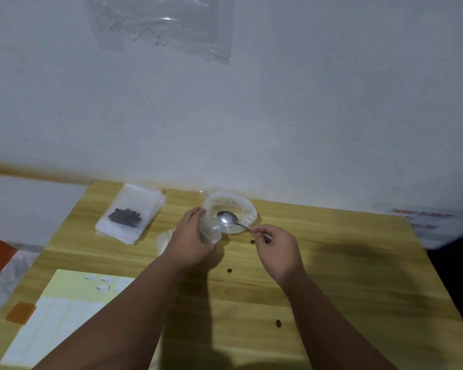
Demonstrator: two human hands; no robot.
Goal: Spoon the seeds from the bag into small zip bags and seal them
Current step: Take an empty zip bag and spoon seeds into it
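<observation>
My left hand (191, 240) grips the side of a clear plastic bag (241, 206) whose rolled-open mouth faces me at the table's far edge. My right hand (274, 248) pinches the handle of a metal spoon (226, 217); its bowl sits inside the bag's mouth and looks empty. To the left lies a small zip bag (126, 216) holding dark seeds, on top of a stack of other small bags. Another small clear bag (164, 240) shows partly under my left wrist. Three loose seeds (229, 270) lie on the wooden table (345, 289).
A pale yellow sheet of white sticker labels (64, 300) lies at the front left, with an orange tab (20, 312) beside it. A printed paper (422, 218) rests at the table's far right corner. A large clear plastic sheet (161, 25) hangs on the white wall.
</observation>
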